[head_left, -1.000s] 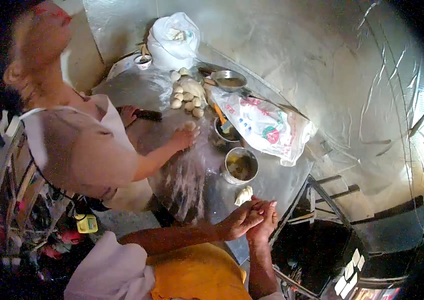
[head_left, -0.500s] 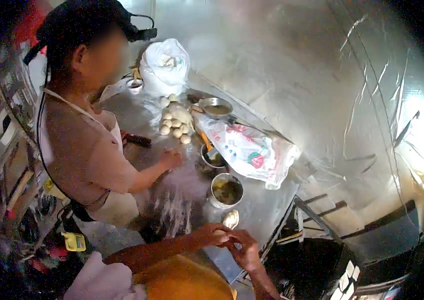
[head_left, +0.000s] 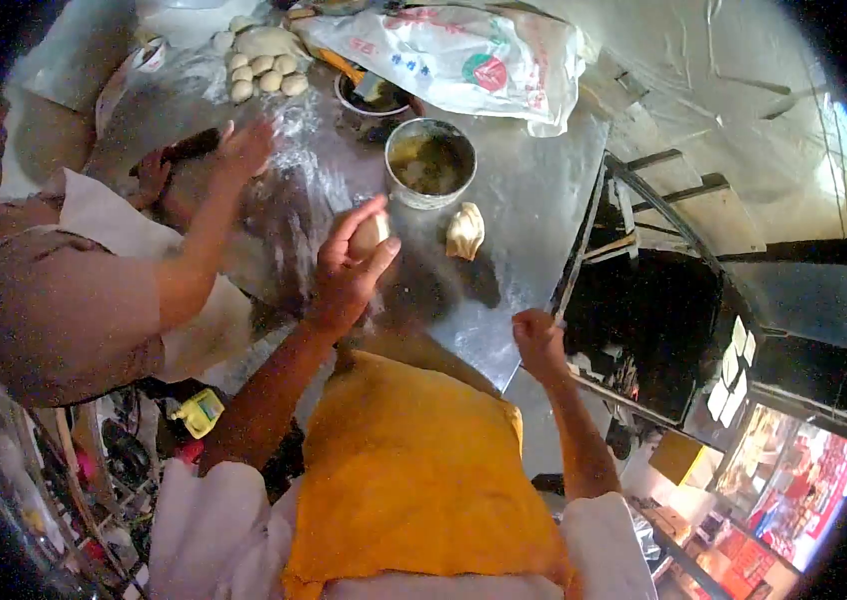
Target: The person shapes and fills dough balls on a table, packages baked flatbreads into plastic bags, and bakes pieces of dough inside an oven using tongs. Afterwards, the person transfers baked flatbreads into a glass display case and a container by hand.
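My left hand (head_left: 346,275) is curled around a pale piece of dough (head_left: 371,236), thumb on its right side, just above the steel table. My right hand (head_left: 541,342) is closed in a fist by the table's right edge; whatever it may hold is hidden. Between the two hands, farther back, a twisted lump of dough (head_left: 465,232) lies on the table. Beyond my left hand stands a metal pot (head_left: 431,165) with a yellowish, oily-looking mixture inside.
Several dough balls (head_left: 269,78) lie at the back left. A bowl (head_left: 374,98) with a brush-like tool stands before a printed plastic bag (head_left: 444,60). At left a co-worker's hand (head_left: 244,150) is over the floured table (head_left: 534,180); a dark-handled tool (head_left: 194,146) is beside it.
My view has tilted down. My hands, together before, are now apart: the left holds dough farther forward, the right is off to the right. The co-worker's hand has moved.
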### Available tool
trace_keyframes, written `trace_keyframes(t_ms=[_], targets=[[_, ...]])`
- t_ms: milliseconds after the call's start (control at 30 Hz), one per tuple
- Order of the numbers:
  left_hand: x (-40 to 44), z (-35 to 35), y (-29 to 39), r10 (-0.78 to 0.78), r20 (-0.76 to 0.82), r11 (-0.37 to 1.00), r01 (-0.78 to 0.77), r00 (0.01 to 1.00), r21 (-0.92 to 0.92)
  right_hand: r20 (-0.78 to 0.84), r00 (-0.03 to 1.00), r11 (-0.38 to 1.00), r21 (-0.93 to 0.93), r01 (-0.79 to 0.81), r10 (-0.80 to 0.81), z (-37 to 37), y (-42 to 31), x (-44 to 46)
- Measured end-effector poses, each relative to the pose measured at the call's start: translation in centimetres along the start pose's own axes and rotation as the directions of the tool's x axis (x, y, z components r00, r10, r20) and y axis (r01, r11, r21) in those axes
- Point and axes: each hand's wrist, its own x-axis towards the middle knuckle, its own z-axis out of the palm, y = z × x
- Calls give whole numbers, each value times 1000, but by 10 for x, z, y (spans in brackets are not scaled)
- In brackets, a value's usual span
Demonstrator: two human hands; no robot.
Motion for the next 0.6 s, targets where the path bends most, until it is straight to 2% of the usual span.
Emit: trace_keyframes(t_ms=[33, 67, 100, 133, 200, 267, 300, 333, 400, 433, 467, 533, 567, 600], targets=[[6, -7, -30, 122, 9, 957, -120, 993, 264, 6, 1000, 1000, 26, 4, -4, 2, 19, -4], [9, -21, -67, 238, 47, 829, -228, 970, 511, 33, 984, 955, -241, 176, -173, 16, 1, -7], [4, -38, -102, 195, 171, 701, -260, 966, 664, 58, 940, 812, -488, 321, -337, 32, -21, -10], [-3, -55, -128, 120, 287, 545, -305, 950, 781, 60, 941, 817, -480, 319, -332, 45, -30, -11], [-3, -66, -140, 72, 325, 591, -303, 943, 748, 41, 939, 814, -487, 317, -341, 63, -41, -4], [2, -58, -140, 247, 134, 609, -261, 960, 749, 44, 969, 866, -440, 236, -242, 72, -37, -3], [8, -57, -140, 118, 36, 839, -119, 992, 530, 78, 946, 838, -446, 314, -313, 76, -35, 3], [20, -53, -136, 114, 30, 839, -113, 993, 532, 114, 914, 801, -446, 398, -390, 81, -39, 13], [43, -46, -137, -67, -92, 781, 110, 993, 615, 128, 942, 829, -448, 333, -309, 87, -53, 22], [58, -43, -150, 22, -32, 710, 7, 999, 704, 181, 921, 819, -421, 390, -346, 89, -56, 27], [64, -33, -142, 13, -39, 710, 18, 999, 704, 231, 894, 806, -390, 446, -383, 91, -60, 33], [75, -14, -130, 20, 112, 385, -112, 993, 916, 204, 907, 785, -453, 422, -369, 93, -71, 46], [69, -10, -146, -29, 112, 298, -99, 993, 949, 169, 916, 760, -516, 396, -363, 93, -75, 53], [62, -10, -150, -45, 109, 300, -90, 993, 950, 174, 921, 765, -515, 386, -347, 90, -74, 60]])
